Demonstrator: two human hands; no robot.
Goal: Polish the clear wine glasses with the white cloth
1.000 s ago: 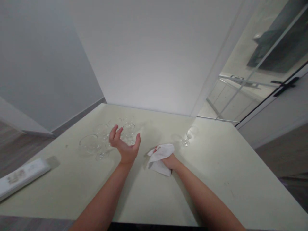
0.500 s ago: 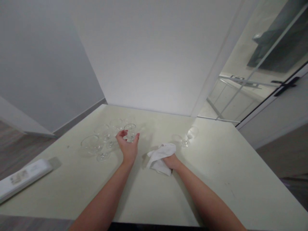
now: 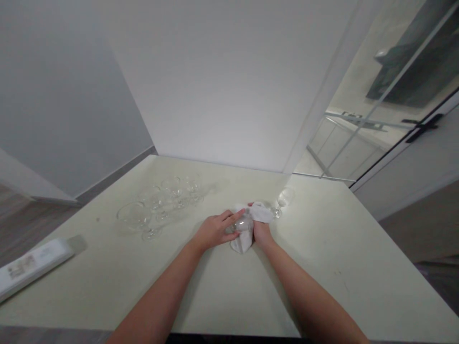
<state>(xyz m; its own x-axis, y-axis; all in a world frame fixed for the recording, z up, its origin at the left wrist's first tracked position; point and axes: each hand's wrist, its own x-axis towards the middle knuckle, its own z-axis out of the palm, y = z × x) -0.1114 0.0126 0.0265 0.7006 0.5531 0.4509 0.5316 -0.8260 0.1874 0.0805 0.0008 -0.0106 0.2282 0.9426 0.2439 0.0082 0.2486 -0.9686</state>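
My left hand (image 3: 214, 230) grips a clear stemmed glass (image 3: 241, 224) in the middle of the pale table (image 3: 222, 286). My right hand (image 3: 261, 231) presses a white cloth (image 3: 251, 224) round that glass, so most of the glass is hidden between cloth and fingers. Both hands meet above the tabletop. A cluster of several clear glasses (image 3: 158, 203) stands to the left of my hands. One more glass (image 3: 283, 200) lies on its side just right of the cloth.
A long white box (image 3: 32, 263) lies at the table's left edge. A white wall rises behind the table, and a glass door with a black handle (image 3: 418, 129) stands at the right. Floor shows beyond both side edges.
My left hand closed on a glass in the cluster and carried it right to the cloth. My right hand lifted the cloth and wrapped it against the glass.
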